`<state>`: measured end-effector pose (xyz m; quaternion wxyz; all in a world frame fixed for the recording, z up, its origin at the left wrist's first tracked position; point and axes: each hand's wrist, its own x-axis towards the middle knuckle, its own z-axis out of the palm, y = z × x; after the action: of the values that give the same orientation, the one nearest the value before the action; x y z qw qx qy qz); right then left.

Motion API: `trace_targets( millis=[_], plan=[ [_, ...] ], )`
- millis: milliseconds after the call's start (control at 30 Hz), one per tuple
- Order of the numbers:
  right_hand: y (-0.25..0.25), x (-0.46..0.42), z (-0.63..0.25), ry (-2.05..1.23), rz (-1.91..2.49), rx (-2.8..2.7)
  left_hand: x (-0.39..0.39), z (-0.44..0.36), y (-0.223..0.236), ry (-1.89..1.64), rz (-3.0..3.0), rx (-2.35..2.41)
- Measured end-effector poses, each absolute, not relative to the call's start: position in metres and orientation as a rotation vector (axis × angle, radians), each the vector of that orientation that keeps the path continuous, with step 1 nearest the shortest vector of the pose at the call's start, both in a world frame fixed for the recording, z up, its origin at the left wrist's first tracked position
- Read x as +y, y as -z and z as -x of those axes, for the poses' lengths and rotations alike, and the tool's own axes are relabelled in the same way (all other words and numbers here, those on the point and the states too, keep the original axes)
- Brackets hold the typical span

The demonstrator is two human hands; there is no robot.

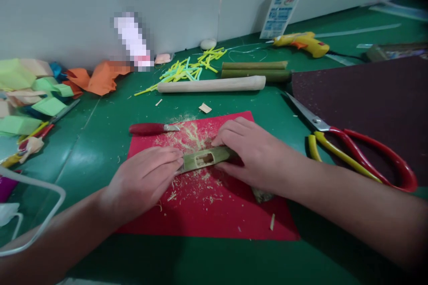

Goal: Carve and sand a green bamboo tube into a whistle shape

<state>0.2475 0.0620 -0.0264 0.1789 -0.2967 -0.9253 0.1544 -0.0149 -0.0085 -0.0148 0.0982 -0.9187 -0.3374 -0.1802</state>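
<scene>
- bamboo pc (219, 155): green skin, rect. hole cut in upper side w/ pale raw edges; lies a bit slanted, r end higher in view, over middle of red sheet (200, 227).
- l hand (143, 182): fingers closed on l end of bamboo pc, covering that end.
- r hand (257, 156): grasps r part, thumb on near side, fingers on far side; hides much of that end.
- pale shavings (194, 136) strewn on red sheet, both sides of bamboo pc.
- red-handled tool (147, 129) just beyond l hand, partly on sheet; metal end points r, tip blurred.
- rough dark pc (262, 195) under/beside r wrist, mostly hidden, can't tell what.
- pale peeled stick (210, 84) farther back, 2 green bamboo lengths (256, 71) behind it, yellow/green strips (182, 71) to l.
- big scissors (314, 120) w/ red handles, r of sheet, partly on dark sheet (368, 102), near r forearm.
- yellow glue gun (302, 44) back r.
</scene>
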Motion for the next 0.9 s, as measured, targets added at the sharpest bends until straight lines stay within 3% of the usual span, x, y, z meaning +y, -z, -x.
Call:
trace_targets(
  millis=[133,500,900],
  plan=[
    [0.02,0.062,-0.253,-0.303,0.841,-2.722,-0.008,0.01,0.015,0.559,2.684,-0.987],
    [0.025,0.071,-0.26,-0.651,0.836,-2.627,0.014,-0.023,0.016,0.611,2.76,-1.019],
    [0.023,0.069,-0.257,-0.597,0.888,-2.617,0.017,-0.021,0.017,0.741,2.848,-1.1]
  ],
)
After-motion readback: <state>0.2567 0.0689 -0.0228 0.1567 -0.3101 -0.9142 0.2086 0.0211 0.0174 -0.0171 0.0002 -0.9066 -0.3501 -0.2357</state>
